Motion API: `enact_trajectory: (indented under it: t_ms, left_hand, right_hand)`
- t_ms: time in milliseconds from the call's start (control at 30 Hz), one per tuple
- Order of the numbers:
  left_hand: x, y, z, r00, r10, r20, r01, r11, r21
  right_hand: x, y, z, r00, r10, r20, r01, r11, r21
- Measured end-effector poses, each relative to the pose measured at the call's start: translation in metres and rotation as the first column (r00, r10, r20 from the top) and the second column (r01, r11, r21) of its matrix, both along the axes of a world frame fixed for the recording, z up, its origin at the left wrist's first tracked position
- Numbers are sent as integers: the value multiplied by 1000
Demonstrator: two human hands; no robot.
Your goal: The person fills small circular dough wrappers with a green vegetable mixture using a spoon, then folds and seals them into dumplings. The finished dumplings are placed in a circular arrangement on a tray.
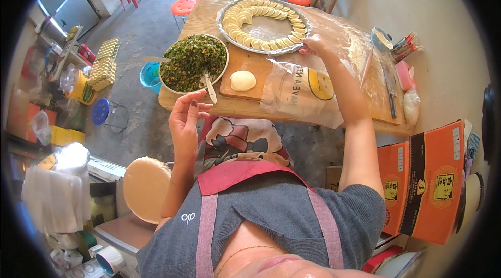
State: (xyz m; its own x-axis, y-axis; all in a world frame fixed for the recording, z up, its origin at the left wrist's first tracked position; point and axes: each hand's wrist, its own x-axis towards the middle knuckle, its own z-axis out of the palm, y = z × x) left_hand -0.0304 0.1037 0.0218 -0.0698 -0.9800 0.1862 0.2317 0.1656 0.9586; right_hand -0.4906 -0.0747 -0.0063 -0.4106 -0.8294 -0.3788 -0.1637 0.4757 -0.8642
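My right hand [313,45] grips the rim of a large round tray [270,27] at its near right edge. Rings of folded dumplings [244,39] line the tray around a bare middle. My left hand [190,111], raised with fingers apart and holding nothing, is just in front of a big bowl rim [228,57]. Chopped green filling [188,61] heaps up in that bowl, with a white-handled spoon [210,88] stuck in it. Right of the bowl, a pale dough piece or stack of wrappers [243,81] rests on a wooden board [231,59]. Beside it lies a printed plastic bag [301,86].
A rolling pin [367,67] and a knife [391,94] lie on the floured right side. Near the wall stand a small bowl [381,39], a pink box [405,75] and a chopstick holder [405,49]. Orange cartons [434,184] stand at lower right, stools [186,5] beyond the table.
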Motion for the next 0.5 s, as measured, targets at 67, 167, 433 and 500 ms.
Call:
enact_trajectory:
  t_ms: [67,167,433,500]
  left_hand:
    - [1,7,3,1000,2,-16,-2,1000,-18]
    - [5,16,4,1000,15,7,-15,1000,-28]
    - [30,28,-4,994,105,16,-104,994,-38]
    - [35,30,-4,992,125,21,-124,992,-28]
  right_hand:
    - [1,3,-1,1000,9,-23,-8,1000,9]
    - [-11,3,-9,994,32,-108,-30,999,27]
    - [23,23,24,368,78,-926,-95,994,46]
    - [37,28,37,450,41,-892,-209,976,-60]
